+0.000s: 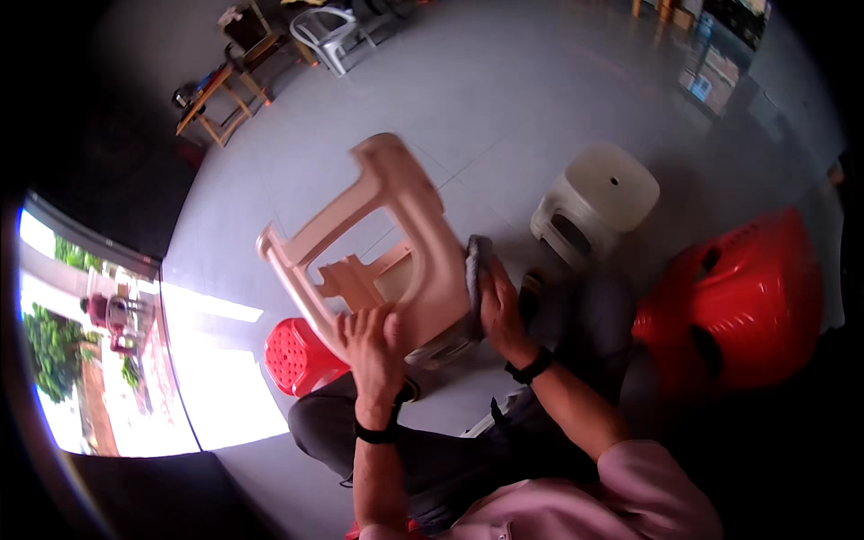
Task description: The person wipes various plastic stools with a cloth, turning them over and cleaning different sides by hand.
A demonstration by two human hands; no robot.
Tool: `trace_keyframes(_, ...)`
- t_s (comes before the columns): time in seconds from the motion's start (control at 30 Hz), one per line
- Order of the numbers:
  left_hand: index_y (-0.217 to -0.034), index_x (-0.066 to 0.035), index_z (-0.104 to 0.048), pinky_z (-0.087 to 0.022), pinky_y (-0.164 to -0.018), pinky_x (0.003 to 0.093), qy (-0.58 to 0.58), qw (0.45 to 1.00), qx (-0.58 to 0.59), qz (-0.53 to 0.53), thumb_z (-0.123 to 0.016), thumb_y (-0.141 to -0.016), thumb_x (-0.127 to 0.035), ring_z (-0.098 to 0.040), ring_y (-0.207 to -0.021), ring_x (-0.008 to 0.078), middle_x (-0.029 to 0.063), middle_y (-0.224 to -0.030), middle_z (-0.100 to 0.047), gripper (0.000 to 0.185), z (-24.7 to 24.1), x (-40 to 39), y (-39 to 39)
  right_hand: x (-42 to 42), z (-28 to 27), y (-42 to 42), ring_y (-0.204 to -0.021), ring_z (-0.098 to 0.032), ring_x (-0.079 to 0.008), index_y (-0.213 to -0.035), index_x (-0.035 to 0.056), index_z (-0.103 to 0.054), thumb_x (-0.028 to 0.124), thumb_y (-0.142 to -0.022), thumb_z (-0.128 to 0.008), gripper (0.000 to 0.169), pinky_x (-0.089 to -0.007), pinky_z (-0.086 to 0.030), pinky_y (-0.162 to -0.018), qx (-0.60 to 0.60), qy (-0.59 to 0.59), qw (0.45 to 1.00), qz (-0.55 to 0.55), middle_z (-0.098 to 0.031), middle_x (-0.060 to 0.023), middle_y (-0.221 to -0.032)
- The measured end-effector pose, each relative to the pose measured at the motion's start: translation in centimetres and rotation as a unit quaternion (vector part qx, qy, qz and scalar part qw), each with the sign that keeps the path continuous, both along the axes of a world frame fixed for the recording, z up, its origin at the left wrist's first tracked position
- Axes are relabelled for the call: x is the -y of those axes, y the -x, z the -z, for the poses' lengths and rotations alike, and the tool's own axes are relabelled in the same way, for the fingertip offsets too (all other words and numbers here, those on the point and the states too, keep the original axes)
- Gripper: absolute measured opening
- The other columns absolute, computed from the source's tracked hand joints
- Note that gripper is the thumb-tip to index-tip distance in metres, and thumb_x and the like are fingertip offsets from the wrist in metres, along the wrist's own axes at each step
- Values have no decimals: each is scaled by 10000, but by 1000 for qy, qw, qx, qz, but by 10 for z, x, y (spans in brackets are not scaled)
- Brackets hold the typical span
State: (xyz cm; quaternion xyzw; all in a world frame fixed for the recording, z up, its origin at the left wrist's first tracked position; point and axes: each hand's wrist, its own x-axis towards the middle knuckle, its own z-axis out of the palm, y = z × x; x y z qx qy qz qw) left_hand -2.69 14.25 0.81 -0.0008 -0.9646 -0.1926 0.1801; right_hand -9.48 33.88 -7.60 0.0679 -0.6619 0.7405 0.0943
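A pinkish-beige plastic stool (pixel 432 270) is held up, tilted, in front of my knees, with an open side facing up. My left hand (pixel 371 344) grips the stool's near leg edge, thumb on the upper face. Against the stool's seat side, my right hand (pixel 501 314) presses a grey cloth (pixel 478 277) flat under its fingers. Below the held stool, part of another pale stool (pixel 442 352) shows near the floor; most of it is hidden.
A white plastic stool (pixel 611 185) stands ahead to the right. Red plastic stools (pixel 756 297) are at far right, and a red perforated stool (pixel 300 358) is at left. Farther off are a grey armchair (pixel 327 37) and a wooden table (pixel 219 108). Outside the doorway is a person (pixel 98 310).
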Motion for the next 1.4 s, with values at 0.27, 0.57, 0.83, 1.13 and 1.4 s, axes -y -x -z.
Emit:
trace_keyframes(0.27, -884, -14, -704, -381, -1066, 481, 79, 996, 11, -46, -525, -1075, -284, -635, -898, 353, 156, -811, -666, 376, -1, 4, 10, -3, 1, -11, -1072, -621, -371, -1134, 2, -631, 156, -941, -671, 250, -440, -471, -981, -70, -97, 988, 102, -639, -194, -1178)
trace_keyframes(0.57, -748, 52, -685, -440, -843, 502, -36, 985, -33, -168, -475, -1105, -276, -592, -721, 361, 188, -680, -633, 528, 19, 20, 19, 19, 51, -11, -1090, -600, -361, -1114, 14, -653, 158, -980, -616, 200, -386, -460, -979, -27, -26, 990, 137, -636, -172, -1196)
trace_keyframes(0.83, -710, -48, -565, -394, -550, 303, -436, 874, -91, -194, -484, -1131, -437, -484, -589, 90, -1, -657, -554, 580, 32, 45, 15, -17, 89, 24, -1089, -644, -183, -1247, 31, -674, 254, -1092, -500, 323, -332, -488, -978, 297, 273, 915, 35, -695, -78, -1212)
trace_keyframes(1.13, -853, -7, -613, -463, -675, 330, -454, 876, -66, -147, -359, -1159, -436, -520, -702, 114, 37, -772, -589, 586, 49, 54, -2, -9, 97, 34, -1162, -631, -128, -1370, 41, -647, 238, -1112, -477, 366, -292, -475, -1021, 242, 306, 920, -42, -692, -48, -1287)
trace_keyframes(1.4, -944, 25, -631, -490, -687, 294, -424, 876, -156, -167, -384, -1162, -385, -578, -738, 112, 50, -836, -643, 526, 38, 35, -3, -5, 71, 9, -1065, -616, -196, -1200, 10, -669, 175, -1078, -458, 294, -329, -468, -980, 121, 73, 986, 93, -676, -105, -1163)
